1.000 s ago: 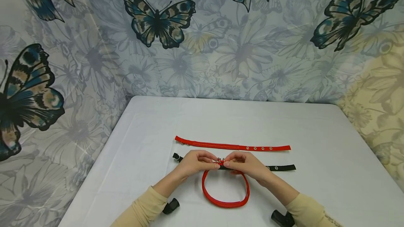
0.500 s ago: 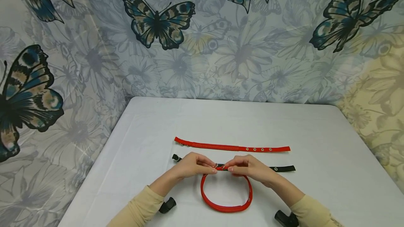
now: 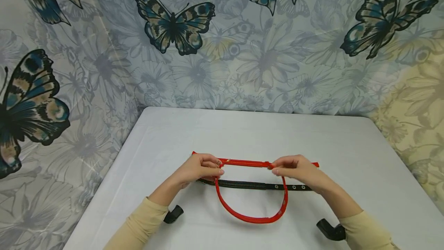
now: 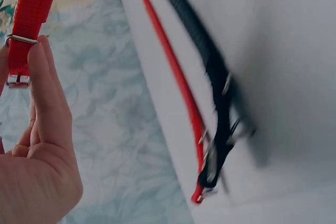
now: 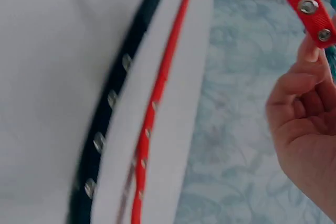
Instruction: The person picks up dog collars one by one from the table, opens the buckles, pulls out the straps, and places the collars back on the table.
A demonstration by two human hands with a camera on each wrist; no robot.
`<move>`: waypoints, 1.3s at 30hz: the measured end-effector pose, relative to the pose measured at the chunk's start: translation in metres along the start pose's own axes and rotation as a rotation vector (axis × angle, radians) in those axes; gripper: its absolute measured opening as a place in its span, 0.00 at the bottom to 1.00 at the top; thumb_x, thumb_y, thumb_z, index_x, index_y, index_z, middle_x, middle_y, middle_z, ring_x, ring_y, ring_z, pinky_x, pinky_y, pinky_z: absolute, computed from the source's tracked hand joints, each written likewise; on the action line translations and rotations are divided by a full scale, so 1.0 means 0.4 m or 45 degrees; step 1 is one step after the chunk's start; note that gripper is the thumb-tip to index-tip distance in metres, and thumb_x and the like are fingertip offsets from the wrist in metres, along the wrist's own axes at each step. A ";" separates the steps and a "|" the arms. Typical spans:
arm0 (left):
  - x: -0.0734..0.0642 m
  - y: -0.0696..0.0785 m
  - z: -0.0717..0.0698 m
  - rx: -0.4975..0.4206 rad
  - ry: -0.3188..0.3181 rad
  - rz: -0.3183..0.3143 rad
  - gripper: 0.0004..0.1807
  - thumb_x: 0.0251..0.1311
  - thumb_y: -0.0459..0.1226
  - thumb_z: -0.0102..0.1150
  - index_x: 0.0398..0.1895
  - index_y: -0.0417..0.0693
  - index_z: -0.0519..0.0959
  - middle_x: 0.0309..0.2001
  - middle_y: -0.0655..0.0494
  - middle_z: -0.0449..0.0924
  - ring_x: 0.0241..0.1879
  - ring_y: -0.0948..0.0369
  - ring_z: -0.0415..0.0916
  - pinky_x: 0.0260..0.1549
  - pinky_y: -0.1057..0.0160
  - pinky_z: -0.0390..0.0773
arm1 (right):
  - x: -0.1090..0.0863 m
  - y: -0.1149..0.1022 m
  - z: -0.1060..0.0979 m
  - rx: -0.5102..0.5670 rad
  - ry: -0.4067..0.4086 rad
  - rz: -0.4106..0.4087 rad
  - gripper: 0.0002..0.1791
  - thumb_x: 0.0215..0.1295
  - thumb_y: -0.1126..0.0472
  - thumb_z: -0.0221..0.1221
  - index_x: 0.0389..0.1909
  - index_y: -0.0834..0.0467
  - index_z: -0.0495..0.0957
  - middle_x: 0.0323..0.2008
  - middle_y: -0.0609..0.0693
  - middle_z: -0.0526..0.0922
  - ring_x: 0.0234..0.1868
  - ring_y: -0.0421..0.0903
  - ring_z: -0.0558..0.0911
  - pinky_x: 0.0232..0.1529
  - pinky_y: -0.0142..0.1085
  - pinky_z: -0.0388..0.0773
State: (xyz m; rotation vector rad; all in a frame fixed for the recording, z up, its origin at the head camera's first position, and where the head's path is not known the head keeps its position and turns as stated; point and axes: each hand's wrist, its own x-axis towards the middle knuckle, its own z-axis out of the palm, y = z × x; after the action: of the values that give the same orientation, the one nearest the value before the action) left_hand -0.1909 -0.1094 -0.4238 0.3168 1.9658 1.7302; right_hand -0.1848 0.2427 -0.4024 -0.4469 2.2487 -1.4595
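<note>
My left hand (image 3: 201, 169) pinches the buckle end of a red collar (image 3: 248, 219), whose metal ring and buckle (image 4: 19, 81) show in the left wrist view. Its other end, pierced with metal eyelets (image 5: 308, 6), is pinched by the fingertips of my right hand (image 3: 298, 169). Between the two hands the collar hangs in a wide U above the table. Just under it, a black collar (image 3: 243, 184) lies stretched out, its buckle end hidden by the left hand in the head view. Behind that lies a second red collar (image 3: 244, 163), partly covered by both hands.
The collars lie across a white-covered table (image 3: 166, 130). Black wrist devices (image 3: 173, 214) sit at both sleeves. A butterfly-patterned cloth (image 3: 243, 57) hangs behind the table and along its left side.
My hands have moved apart and slightly away from me. The held red collar, earlier a closed ring with its ends together, is now opened into a U. More of the black collar shows.
</note>
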 end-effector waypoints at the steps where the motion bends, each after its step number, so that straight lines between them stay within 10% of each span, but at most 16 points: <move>1: 0.003 0.009 -0.012 -0.024 0.029 0.019 0.21 0.56 0.36 0.69 0.50 0.34 0.77 0.37 0.49 0.85 0.37 0.56 0.84 0.44 0.52 0.82 | -0.001 -0.004 -0.016 0.016 0.060 -0.010 0.16 0.66 0.58 0.62 0.48 0.65 0.80 0.38 0.55 0.83 0.34 0.47 0.78 0.37 0.39 0.77; 9: 0.058 0.044 -0.100 -0.050 0.325 0.182 0.25 0.59 0.31 0.66 0.60 0.47 0.74 0.42 0.46 0.82 0.37 0.55 0.83 0.46 0.48 0.81 | 0.018 0.018 -0.134 0.101 0.430 -0.118 0.12 0.68 0.61 0.61 0.45 0.64 0.75 0.37 0.44 0.84 0.37 0.40 0.83 0.39 0.35 0.83; 16: 0.137 0.015 -0.146 -0.085 0.469 0.247 0.16 0.61 0.27 0.62 0.52 0.34 0.76 0.44 0.47 0.78 0.42 0.59 0.80 0.46 0.59 0.81 | 0.063 0.070 -0.196 0.064 0.533 -0.069 0.17 0.68 0.60 0.60 0.45 0.70 0.69 0.39 0.44 0.82 0.38 0.38 0.84 0.43 0.34 0.82; 30: 0.229 -0.071 -0.207 0.559 0.503 0.068 0.05 0.59 0.33 0.65 0.38 0.44 0.81 0.33 0.52 0.77 0.33 0.57 0.71 0.32 0.63 0.72 | 0.138 0.157 -0.221 -0.369 0.529 0.285 0.15 0.65 0.59 0.63 0.43 0.66 0.75 0.40 0.60 0.79 0.37 0.48 0.82 0.40 0.38 0.82; 39: 0.221 -0.087 -0.227 0.908 0.482 0.045 0.09 0.62 0.36 0.62 0.42 0.44 0.86 0.41 0.51 0.84 0.45 0.53 0.78 0.43 0.56 0.77 | 0.138 0.198 -0.209 -0.934 0.408 0.260 0.05 0.62 0.65 0.62 0.34 0.64 0.83 0.31 0.56 0.82 0.34 0.52 0.77 0.35 0.45 0.77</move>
State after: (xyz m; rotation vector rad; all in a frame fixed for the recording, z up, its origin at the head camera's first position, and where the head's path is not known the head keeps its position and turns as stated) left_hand -0.3067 -0.1504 -0.4703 0.2711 2.8345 1.0971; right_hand -0.2780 0.3130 -0.4543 -0.1816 2.9536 -0.5946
